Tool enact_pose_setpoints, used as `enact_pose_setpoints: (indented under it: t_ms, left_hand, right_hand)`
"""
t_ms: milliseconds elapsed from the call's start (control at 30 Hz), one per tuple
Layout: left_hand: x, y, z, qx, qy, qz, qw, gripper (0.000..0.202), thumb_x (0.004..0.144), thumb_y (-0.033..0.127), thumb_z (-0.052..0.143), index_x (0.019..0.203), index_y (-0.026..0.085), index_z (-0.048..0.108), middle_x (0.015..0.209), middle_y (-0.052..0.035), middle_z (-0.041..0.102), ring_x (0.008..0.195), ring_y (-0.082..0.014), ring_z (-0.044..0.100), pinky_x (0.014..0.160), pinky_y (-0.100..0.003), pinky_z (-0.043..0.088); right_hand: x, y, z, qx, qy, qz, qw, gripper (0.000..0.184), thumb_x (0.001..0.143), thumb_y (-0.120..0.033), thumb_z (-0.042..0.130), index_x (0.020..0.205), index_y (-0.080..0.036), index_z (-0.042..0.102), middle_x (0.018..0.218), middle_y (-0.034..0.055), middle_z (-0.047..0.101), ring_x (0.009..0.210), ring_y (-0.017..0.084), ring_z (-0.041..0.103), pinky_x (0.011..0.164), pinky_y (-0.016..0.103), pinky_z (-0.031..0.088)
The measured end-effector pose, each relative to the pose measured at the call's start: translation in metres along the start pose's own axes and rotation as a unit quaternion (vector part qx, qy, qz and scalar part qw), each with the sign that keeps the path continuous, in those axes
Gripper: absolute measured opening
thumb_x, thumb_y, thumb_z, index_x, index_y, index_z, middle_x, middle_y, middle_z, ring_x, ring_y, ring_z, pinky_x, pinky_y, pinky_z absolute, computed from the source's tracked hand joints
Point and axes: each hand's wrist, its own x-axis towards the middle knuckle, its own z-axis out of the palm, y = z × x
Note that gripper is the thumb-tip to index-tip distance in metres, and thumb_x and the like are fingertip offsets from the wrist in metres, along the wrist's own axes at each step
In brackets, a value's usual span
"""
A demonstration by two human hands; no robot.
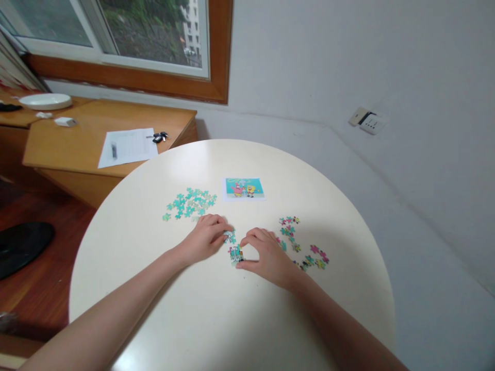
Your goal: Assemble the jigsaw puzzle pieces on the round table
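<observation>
Two small joined groups of jigsaw pieces lie near the middle of the round white table [185, 309]. My left hand [207, 237] has its fingers curled on the upper puzzle section [231, 236], which is white and teal. Just below it, a lower puzzle section [235, 254] shows teal, white and yellow parts. My right hand [268, 256] holds this one by its right side, index finger at the top corner and thumb at the bottom. A narrow gap seems to separate the two sections. My fingers hide part of both.
Loose teal puzzle pieces [189, 202] spread at the left, and multicoloured pieces [288, 230] lie right of my right hand. A printed cartoon picture [244, 188] lies beyond my hands. A wooden desk [96, 116] bears paper [129, 147] and keys [159, 137].
</observation>
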Motion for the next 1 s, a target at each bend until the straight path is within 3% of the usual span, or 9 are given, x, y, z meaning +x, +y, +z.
enact_pose_setpoints:
  t_ms: [1000]
  left_hand:
    - [0.0003, 0.0003, -0.0009, 0.001, -0.014, 0.004, 1.000, 0.024, 0.084, 0.018, 0.047, 0.101, 0.022, 0.063, 0.100, -0.0077, 0.061, 0.096, -0.0212, 0.052, 0.089, -0.040, 0.038]
  right_hand:
    - [0.0011, -0.0020, -0.0053, -0.005, -0.020, 0.033, 0.999, 0.034, 0.064, -0.033, 0.079, 0.088, -0.021, 0.058, 0.096, 0.0025, 0.060, 0.096, 0.021, 0.054, 0.081, 0.034, 0.036]
